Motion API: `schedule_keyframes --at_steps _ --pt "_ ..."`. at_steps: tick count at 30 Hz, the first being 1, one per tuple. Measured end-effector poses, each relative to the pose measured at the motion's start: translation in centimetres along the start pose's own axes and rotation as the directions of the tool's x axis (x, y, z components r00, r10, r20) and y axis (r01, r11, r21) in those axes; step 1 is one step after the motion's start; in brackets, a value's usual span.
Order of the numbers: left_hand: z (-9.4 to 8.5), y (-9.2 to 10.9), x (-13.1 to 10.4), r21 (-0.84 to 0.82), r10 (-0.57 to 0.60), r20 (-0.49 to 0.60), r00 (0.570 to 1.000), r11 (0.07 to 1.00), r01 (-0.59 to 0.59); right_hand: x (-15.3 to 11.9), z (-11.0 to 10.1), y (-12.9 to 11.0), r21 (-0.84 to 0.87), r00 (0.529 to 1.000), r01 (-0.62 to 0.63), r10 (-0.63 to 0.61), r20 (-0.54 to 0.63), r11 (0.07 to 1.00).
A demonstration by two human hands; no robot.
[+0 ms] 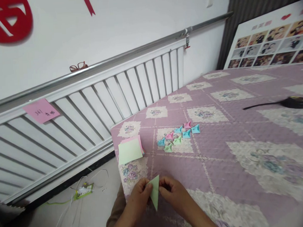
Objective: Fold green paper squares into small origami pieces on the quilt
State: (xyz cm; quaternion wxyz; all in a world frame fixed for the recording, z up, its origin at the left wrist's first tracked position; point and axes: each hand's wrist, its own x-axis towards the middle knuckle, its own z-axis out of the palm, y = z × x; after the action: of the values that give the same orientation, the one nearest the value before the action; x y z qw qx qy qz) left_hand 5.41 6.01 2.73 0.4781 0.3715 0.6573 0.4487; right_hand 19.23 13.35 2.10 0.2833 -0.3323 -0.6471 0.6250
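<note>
A pale green sheet of paper (155, 193), folded into a pointed triangle, is held up between my two hands near the bed's front edge. My left hand (142, 192) pinches its left side, thumb on the face. At its right edge, my right hand (170, 188) is closed with thumb and finger at the paper. Beyond the hands lie several small folded paper pieces (177, 140) in blue, pink and green. A stack of square paper sheets (130, 151), pale green on top with pink below, sits to the left of them.
A purple quilted cover (218, 130) with floral patches spreads underneath. Far right lies a black object with a thin handle (295, 102). A white radiator (130, 91) runs along the wall, bearing a pink note (41, 110) and glasses (78, 66). A power strip (83, 191) lies on the floor.
</note>
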Motion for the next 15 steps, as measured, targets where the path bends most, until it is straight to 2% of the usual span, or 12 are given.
schedule_keyframes --at_steps 4,7,11,15 --pt "-0.4 0.3 0.1 0.164 0.061 0.027 0.998 0.984 -0.064 -0.1 -0.2 -0.8 0.056 0.999 -0.033 0.033 0.004 0.998" --pt "-0.6 0.9 0.0 0.264 0.093 0.033 0.995 0.959 -0.099 -0.1 -0.1 -0.9 0.132 0.993 -0.119 0.115 0.036 0.984" --pt "-0.5 1.7 -0.3 0.318 0.102 0.048 0.994 0.942 -0.112 -0.1 0.0 -0.6 0.248 0.970 -0.244 0.233 0.074 0.938" --pt "-0.3 1.7 -0.5 0.328 0.110 0.052 0.993 0.937 -0.120 -0.1 -0.2 -0.6 0.226 0.971 -0.234 0.218 0.096 0.946"
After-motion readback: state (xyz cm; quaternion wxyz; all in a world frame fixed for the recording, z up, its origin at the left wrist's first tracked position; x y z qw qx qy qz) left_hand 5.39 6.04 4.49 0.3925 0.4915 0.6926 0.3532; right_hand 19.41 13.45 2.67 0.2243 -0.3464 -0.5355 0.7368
